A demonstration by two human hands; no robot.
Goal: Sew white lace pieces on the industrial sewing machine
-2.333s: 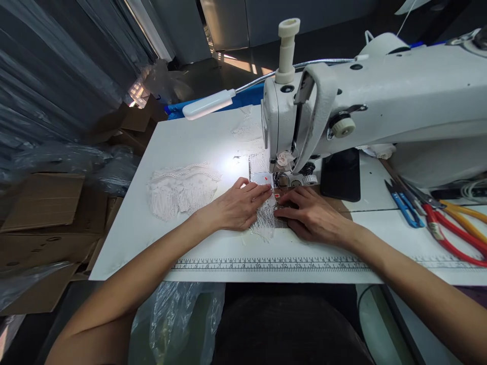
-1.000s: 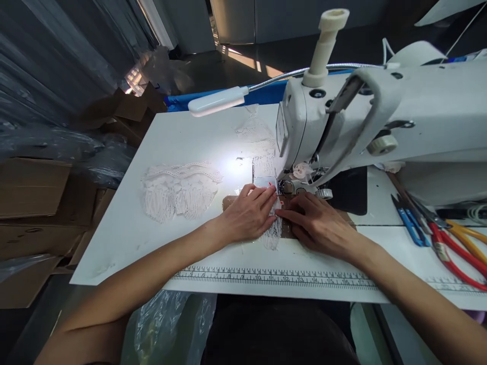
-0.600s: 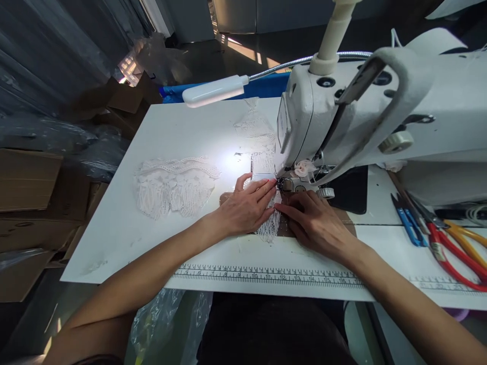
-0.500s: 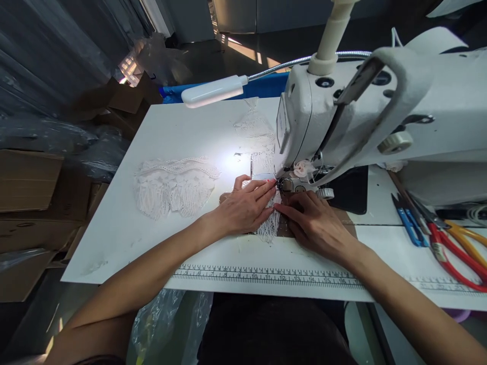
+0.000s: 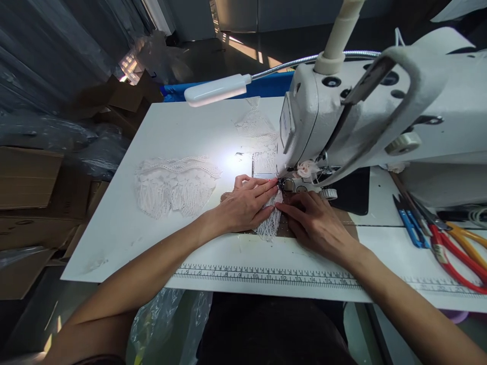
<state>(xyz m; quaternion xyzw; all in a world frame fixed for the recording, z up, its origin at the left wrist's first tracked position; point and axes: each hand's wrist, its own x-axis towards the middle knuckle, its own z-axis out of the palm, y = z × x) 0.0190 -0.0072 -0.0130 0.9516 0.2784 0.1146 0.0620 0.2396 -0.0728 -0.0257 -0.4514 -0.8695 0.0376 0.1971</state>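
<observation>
A strip of white lace point(image 5: 269, 227) lies under the needle area of a white sewing machine point(image 5: 304, 116), its fringed end toward me. My left hand point(image 5: 247, 203) rests flat on the lace with fingers stretched out, the fingertips close to the presser foot point(image 5: 281, 183). On the other side, my right hand point(image 5: 314, 218) has its fingers curled and its index fingertip at the lace's right edge, in what looks like a pinch; the thumb is mostly hidden. Behind the needle, more white lace point(image 5: 255, 126) trails over the table.
Another lace piece point(image 5: 175, 187) lies on the white table point(image 5: 114, 238) to the left. A lit lamp point(image 5: 216, 91) hangs above. Blue snips point(image 5: 413, 223) and red-handled scissors point(image 5: 452, 258) lie at the right. A printed ruler point(image 5: 266, 276) runs along the front edge. Cardboard boxes point(image 5: 30, 177) stand at left.
The view has shifted slightly, so the machine sits a little farther right. Both hands keep nearly the same pose on the lace.
</observation>
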